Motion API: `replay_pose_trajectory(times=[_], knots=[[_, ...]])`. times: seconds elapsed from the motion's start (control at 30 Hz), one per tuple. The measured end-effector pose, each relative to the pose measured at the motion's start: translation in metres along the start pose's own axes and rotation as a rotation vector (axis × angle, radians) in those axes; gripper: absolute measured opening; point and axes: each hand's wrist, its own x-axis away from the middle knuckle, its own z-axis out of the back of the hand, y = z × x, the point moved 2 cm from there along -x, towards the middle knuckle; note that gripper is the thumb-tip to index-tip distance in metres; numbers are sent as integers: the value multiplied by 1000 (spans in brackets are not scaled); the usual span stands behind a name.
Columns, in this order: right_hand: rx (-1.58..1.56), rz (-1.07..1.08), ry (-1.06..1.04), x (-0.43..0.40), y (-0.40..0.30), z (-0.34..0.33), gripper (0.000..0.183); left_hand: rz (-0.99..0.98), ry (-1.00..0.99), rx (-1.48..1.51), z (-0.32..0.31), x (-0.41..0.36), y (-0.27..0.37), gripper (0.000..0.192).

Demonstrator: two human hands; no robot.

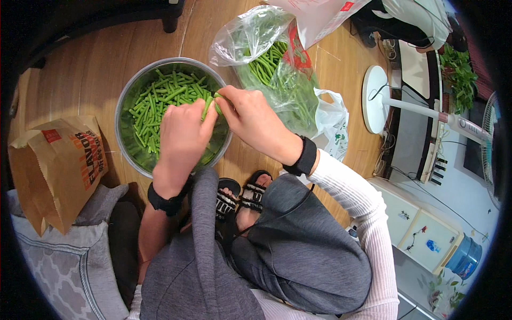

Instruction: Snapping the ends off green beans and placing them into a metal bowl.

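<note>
A round stainless steel basin [173, 60] stands on the floor before me, with many short pieces of green bean [156, 104] inside. Over its right side, my left hand [182, 132] pinches a piece of green bean [207, 108] between thumb and fingers. My right hand [254, 118] meets it there, thumb and forefinger closed on another bit of bean [217, 105]. Whether the two bits are still joined cannot be made out. Beyond my right hand lies a clear plastic bag [252, 28], its mouth showing long whole green beans [267, 64]. Both wrists wear black bands.
A brown paper bag [60, 172] bearing print sits at the left, by a grey patterned cushion [60, 260]. White plastic bags [332, 116] lie beside the beans. A white standing fan [376, 100] is at the right. Dark furniture legs [170, 24] reach the wood floor at top left.
</note>
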Motion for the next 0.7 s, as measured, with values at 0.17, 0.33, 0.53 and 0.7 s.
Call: replay_pose_trajectory(times=[0.17, 0.33, 0.53, 0.7], knots=[[87, 170, -53, 7, 12, 2, 37, -84, 105, -24, 5, -2, -9, 27], [-8, 137, -226, 10, 11, 4, 63, -276, -70, 57, 3, -3, 0, 21], [157, 227, -264, 4, 18, 18, 22, -274, -58, 34, 6, -5, -5, 16], [163, 303, -215, 4, 17, 19, 18, -295, -89, 114, 9, -6, -3, 16]])
